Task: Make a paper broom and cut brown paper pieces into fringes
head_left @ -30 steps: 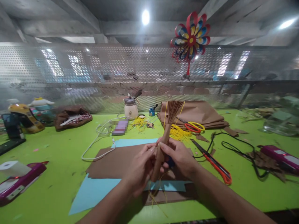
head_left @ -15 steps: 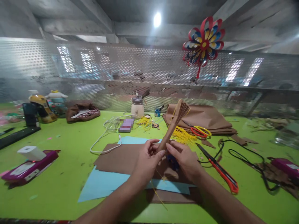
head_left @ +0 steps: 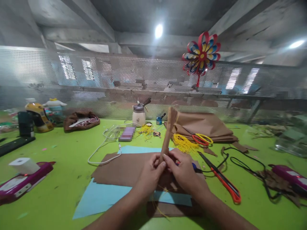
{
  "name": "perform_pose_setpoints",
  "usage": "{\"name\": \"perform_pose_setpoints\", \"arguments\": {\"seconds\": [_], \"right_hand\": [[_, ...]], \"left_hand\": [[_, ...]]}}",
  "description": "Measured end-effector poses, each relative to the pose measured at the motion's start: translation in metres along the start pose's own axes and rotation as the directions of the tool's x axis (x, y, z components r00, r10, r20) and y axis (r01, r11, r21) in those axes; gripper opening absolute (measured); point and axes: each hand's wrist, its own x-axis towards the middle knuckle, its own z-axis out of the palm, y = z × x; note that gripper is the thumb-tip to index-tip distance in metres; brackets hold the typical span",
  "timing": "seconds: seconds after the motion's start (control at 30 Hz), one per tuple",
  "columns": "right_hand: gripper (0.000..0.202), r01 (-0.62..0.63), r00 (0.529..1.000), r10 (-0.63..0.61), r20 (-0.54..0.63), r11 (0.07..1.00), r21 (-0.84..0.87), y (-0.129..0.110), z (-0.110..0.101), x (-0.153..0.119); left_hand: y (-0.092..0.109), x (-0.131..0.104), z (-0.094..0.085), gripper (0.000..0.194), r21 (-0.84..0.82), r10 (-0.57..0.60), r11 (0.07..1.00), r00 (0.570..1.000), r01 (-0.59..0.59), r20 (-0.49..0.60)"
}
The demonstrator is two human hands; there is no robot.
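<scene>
A narrow, pleated piece of brown paper [head_left: 169, 134] stands nearly upright between my hands, its top end a little wider. My left hand [head_left: 151, 172] pinches its lower end from the left. My right hand [head_left: 183, 169] grips the same end from the right, thumb and fingertips close to the left thumb. Beneath the hands lie brown paper sheets [head_left: 120, 167] and light blue paper [head_left: 103, 195]. Thin yellow strands [head_left: 158, 209] hang below the hands. A dark blue object [head_left: 193, 166] is partly hidden behind the right hand.
On the right are a red utility knife [head_left: 224, 180], red-and-yellow scissors [head_left: 202, 139], yellow strands [head_left: 184, 143], folded brown paper [head_left: 203, 124] and a black cable [head_left: 249, 163]. A purple power strip [head_left: 24, 185] and white cable [head_left: 96, 153] lie left. A bottle [head_left: 138, 115] stands behind.
The pleated brown paper has turned from leaning right to nearly upright, and its fanned pleats show less. Both hands keep hold of its lower end. The view has shifted slightly.
</scene>
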Motion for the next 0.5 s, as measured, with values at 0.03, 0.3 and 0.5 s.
{"name": "perform_pose_setpoints", "arguments": {"seconds": [0.03, 0.3, 0.5], "right_hand": [[0.02, 0.047, 0.999, -0.05, -0.02, 0.993, -0.11, -0.005, -0.002, -0.001], [0.027, -0.016, 1.0, 0.015, 0.005, 0.967, 0.253, 0.001, 0.0, -0.002], [0.05, -0.274, 0.941, 0.059, 0.333, 0.712, 0.647, -0.005, 0.016, -0.013]], "left_hand": [[0.001, 0.0, 0.0, 0.029, -0.011, 0.014, 1.0, 1.0, -0.014, 0.008], [0.019, -0.004, -0.001, 0.024, -0.213, -0.03, 0.976, 0.997, 0.044, 0.068], [0.037, -0.009, -0.001, 0.021, -0.25, 0.035, 0.968, 0.999, -0.025, 0.037]]}}
